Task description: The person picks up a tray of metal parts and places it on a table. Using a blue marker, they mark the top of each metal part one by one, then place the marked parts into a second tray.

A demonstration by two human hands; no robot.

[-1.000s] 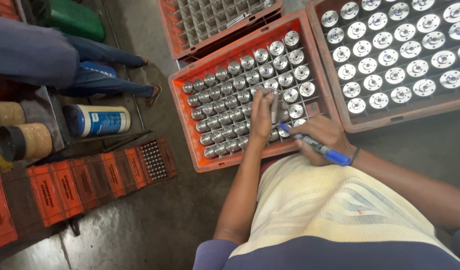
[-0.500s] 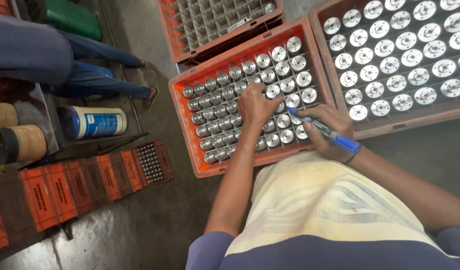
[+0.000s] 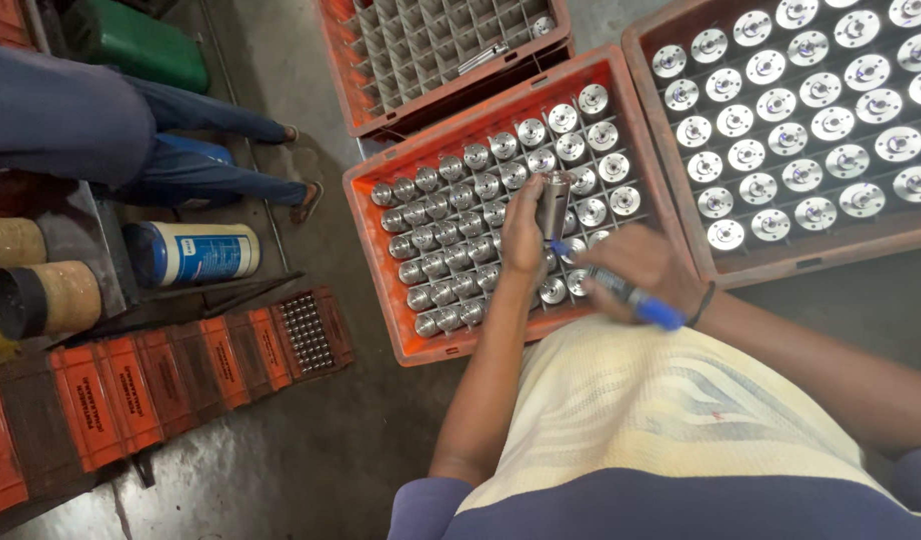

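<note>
Metal cylinder now lifting clear of orange crate, left hand gripping lower end; right hand bringing blue marker alongside, marking likely.

This was a factory or machine-shop floor. Orange plastic crates with grid dividers stood on bare, stained concrete, packed with identical machined metal cylinders. At two o'clock another crate held rows of flanged metal discs. At nine o'clock lay a blue-and-white can and wound spools.
</note>
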